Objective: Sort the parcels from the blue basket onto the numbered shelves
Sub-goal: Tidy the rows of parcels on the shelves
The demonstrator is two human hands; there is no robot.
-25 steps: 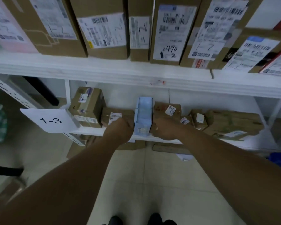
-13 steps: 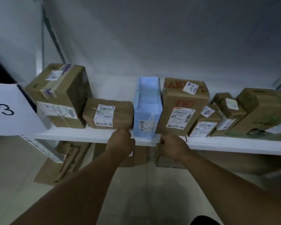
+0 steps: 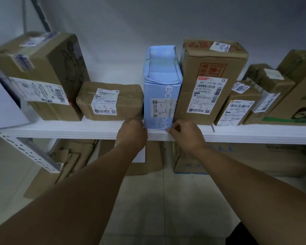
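From my end, the blue parcel (image 3: 162, 96) is standing upright on the white shelf (image 3: 78, 130), wedged between a low brown box (image 3: 109, 101) on its left and a taller brown box (image 3: 207, 82) on its right, touching both. Its label faces out with "1-3" written on it by hand, and both neighbours carry the same mark, so I judge it is in the right row.

My left hand (image 3: 132, 134) is at the parcel's lower left corner with the fingers curled in. The fingertips are hidden behind the knuckles, so I cannot tell whether they grip the parcel or only press on it. My right hand (image 3: 185, 134) is at the lower right corner, thumb and forefinger pinching the front edge just above the shelf lip.

This parcel looks as good as placed — what remains is to let go and perhaps square it up. The blue basket is out of view, so I cannot say how many parcels are left to sort
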